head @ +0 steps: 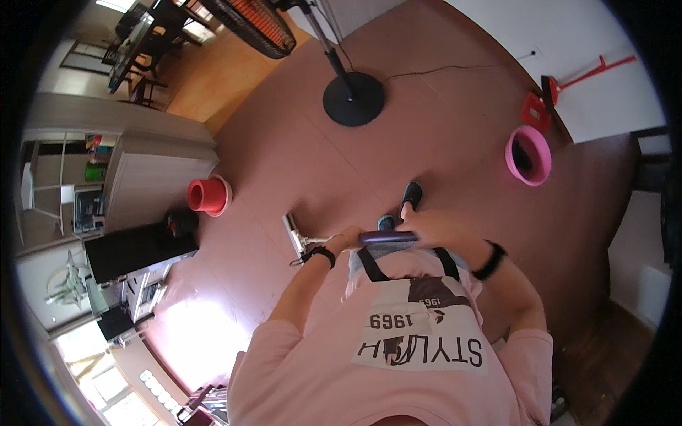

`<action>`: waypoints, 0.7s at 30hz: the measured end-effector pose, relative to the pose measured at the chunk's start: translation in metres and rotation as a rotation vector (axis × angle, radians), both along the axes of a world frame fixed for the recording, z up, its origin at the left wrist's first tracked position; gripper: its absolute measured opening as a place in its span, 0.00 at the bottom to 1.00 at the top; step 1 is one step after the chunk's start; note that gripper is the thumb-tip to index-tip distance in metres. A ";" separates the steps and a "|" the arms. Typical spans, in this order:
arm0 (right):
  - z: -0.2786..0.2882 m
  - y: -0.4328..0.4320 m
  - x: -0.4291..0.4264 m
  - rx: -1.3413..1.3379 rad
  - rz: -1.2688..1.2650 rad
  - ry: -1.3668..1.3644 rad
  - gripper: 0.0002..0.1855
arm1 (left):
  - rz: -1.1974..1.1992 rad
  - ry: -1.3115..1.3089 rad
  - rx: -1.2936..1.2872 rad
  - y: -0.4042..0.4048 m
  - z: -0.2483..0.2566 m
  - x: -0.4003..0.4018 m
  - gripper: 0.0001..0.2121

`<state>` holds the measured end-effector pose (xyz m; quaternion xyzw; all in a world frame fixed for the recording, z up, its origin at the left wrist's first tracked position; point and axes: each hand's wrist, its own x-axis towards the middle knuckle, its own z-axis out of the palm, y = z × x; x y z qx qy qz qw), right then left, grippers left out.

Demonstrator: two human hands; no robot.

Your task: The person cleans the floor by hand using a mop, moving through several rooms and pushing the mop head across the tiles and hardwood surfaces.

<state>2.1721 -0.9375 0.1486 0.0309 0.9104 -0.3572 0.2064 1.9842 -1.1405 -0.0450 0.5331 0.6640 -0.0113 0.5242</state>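
Note:
Both hands hold a long-handled mop, which runs from its purple handle [388, 237] leftward to a flat, pale mop head [294, 234] near the floor. My left hand [349, 238] wraps the pole just below the purple part. At the other end of the handle is my right hand [431, 228], closed around it and somewhat blurred. Each wrist wears a black band. Beneath the handle, dark slippers [410, 194] show on my feet. Whether the mop head presses on the reddish-brown floor [319, 160] is hard to tell.
Ahead stands a glowing pedestal heater [354, 101], its cord crossing the floor to the wall. A pink basin [542, 160] with something dark inside sits at right, beside a red dustpan [534, 113]. At left are a red bucket [210, 195] and a wooden cabinet [160, 175].

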 end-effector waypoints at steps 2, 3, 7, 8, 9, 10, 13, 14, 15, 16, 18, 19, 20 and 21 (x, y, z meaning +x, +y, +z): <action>-0.023 -0.028 -0.007 0.142 0.037 -0.018 0.13 | -0.003 0.040 0.121 -0.033 -0.030 -0.003 0.12; -0.023 -0.039 -0.010 0.176 0.023 -0.068 0.13 | 0.086 0.112 0.056 -0.037 -0.025 -0.001 0.12; -0.015 -0.054 0.002 0.067 -0.134 -0.068 0.15 | 0.323 0.260 0.035 -0.053 -0.005 0.019 0.08; -0.031 -0.060 0.010 0.044 -0.171 0.001 0.15 | 0.385 0.242 0.091 -0.062 -0.014 0.025 0.08; -0.039 -0.062 0.017 0.031 -0.178 0.034 0.15 | 0.450 0.221 0.149 -0.067 -0.024 0.031 0.08; -0.043 -0.061 0.022 0.018 -0.187 0.067 0.14 | 0.481 0.243 0.163 -0.068 -0.030 0.036 0.07; -0.039 -0.049 0.034 -0.017 -0.176 0.081 0.15 | 0.512 0.322 0.173 -0.064 -0.047 0.052 0.05; -0.036 -0.042 0.039 -0.027 -0.168 0.071 0.15 | 0.475 0.353 0.161 -0.061 -0.052 0.057 0.05; -0.041 -0.037 0.047 -0.035 -0.187 0.126 0.16 | 0.436 0.391 0.156 -0.055 -0.055 0.059 0.06; -0.049 -0.032 0.056 -0.043 -0.206 0.180 0.16 | 0.397 0.365 0.161 -0.049 -0.057 0.061 0.07; -0.058 -0.016 0.079 -0.038 -0.249 0.214 0.14 | 0.320 0.311 0.164 -0.034 -0.060 0.071 0.09; -0.061 -0.005 0.094 -0.024 -0.277 0.184 0.12 | 0.243 0.275 0.086 -0.013 -0.050 0.083 0.07; -0.065 0.006 0.110 -0.011 -0.306 0.155 0.09 | 0.166 0.240 0.006 0.014 -0.041 0.091 0.05; -0.059 0.021 0.126 -0.031 -0.334 0.123 0.09 | 0.098 0.201 -0.079 0.040 -0.033 0.103 0.04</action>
